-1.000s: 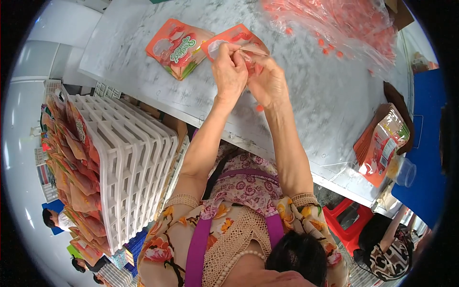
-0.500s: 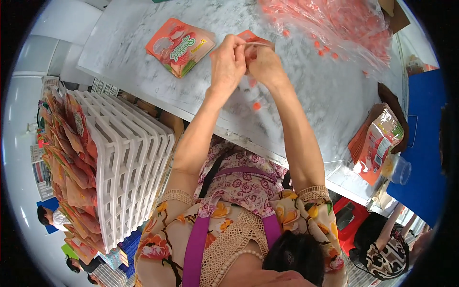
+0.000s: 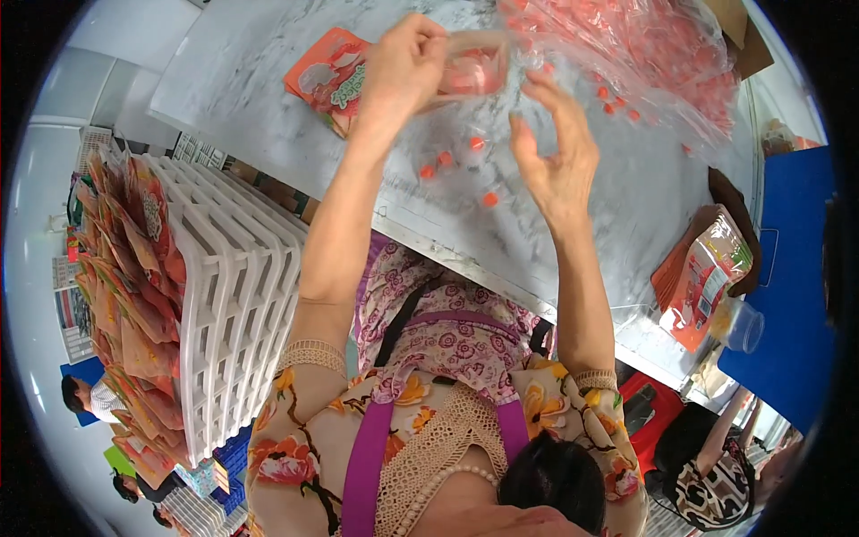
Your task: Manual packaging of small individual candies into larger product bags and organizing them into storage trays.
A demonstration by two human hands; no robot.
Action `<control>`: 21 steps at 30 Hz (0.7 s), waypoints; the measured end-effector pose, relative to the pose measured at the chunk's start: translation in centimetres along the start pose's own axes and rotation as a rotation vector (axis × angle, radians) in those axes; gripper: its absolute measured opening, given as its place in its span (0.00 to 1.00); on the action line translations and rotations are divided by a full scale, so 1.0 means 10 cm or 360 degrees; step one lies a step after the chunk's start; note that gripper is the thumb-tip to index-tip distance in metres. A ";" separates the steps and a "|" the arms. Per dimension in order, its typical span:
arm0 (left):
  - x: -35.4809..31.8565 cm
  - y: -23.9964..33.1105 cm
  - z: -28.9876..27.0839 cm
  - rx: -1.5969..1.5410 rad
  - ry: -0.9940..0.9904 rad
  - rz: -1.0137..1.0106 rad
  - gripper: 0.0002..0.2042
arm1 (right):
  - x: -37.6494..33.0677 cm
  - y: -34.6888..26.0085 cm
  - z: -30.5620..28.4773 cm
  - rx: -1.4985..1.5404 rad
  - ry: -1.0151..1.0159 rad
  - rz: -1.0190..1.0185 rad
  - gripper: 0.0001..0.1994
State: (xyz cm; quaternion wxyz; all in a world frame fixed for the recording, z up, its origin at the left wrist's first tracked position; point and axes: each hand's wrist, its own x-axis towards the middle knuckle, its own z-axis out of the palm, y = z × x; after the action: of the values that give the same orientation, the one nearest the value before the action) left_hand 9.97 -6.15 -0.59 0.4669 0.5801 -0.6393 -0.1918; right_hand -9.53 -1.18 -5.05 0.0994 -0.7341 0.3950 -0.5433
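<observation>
Clear pouch (image 3: 472, 70) pinched in left fingers (image 3: 428, 45), right fingers (image 3: 546, 98) just beside.

Short-sleeved floral top (image 3: 295, 447), orange and red blooms on cream, with lace cuffs (image 3: 309, 354). Purple straps (image 3: 365, 465) run over a cream crochet bib (image 3: 438, 456). Pink paisley apron (image 3: 447, 331) below.

At the left, a white slatted rack (image 3: 228, 313) holds a row of orange pouches (image 3: 121, 295). Far right lies a big clear bag of small red pieces (image 3: 644, 45); near right sits a clear plastic cup (image 3: 741, 326) beside a blue board (image 3: 787, 295).
</observation>
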 end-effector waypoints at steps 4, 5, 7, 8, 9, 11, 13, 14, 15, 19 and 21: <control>0.21 -0.21 -0.37 -0.0415 0.0129 0.0043 0.07 | -0.80 0.26 0.37 -0.0291 -0.0341 0.0282 0.28; 0.22 -0.22 -0.43 -0.0412 0.0121 0.0039 0.07 | -0.82 0.21 0.48 -0.0290 -0.0341 0.0290 0.28; 0.20 -0.18 -0.54 -0.0517 0.0060 -0.0055 0.07 | -0.80 0.08 0.77 -0.0325 -0.0386 0.0179 0.27; 0.17 -0.15 -0.58 -0.0508 0.0055 -0.0054 0.07 | -0.79 0.06 0.87 -0.0319 -0.0381 0.0184 0.27; 0.12 -0.11 -0.63 -0.0479 0.0071 -0.0125 0.06 | -0.79 0.06 0.97 -0.0354 -0.0526 0.0096 0.25; -0.01 0.08 -0.68 -0.0442 0.0090 -0.0186 0.06 | -0.81 0.17 1.11 -0.0384 -0.0661 0.0002 0.23; -0.14 0.36 -0.67 -0.0235 0.0159 -0.0327 0.06 | -0.89 0.40 1.20 -0.0343 -0.0877 0.0003 0.16; -0.16 0.31 -0.67 -0.0229 0.0184 -0.0310 0.06 | -0.90 0.47 1.18 -0.0337 -0.0867 -0.0026 0.16; -0.20 0.18 -0.64 -0.0218 0.0089 -0.0229 0.05 | -0.92 0.55 1.12 -0.0216 -0.0621 0.0032 0.12; -0.37 0.11 -0.44 -0.0334 -0.0090 -0.0158 0.04 | -0.34 0.45 0.70 0.0739 0.0480 0.1111 0.06; -0.46 0.11 -0.39 -0.0399 -0.0110 -0.0196 0.03 | 0.26 -0.01 0.31 0.1055 0.0775 0.1213 0.08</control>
State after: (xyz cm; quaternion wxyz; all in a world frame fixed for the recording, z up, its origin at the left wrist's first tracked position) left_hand 12.06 -0.44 0.46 0.5008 0.5484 -0.5892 -0.3182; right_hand -6.55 -3.73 -4.34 0.4202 -0.3222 0.4521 -0.7178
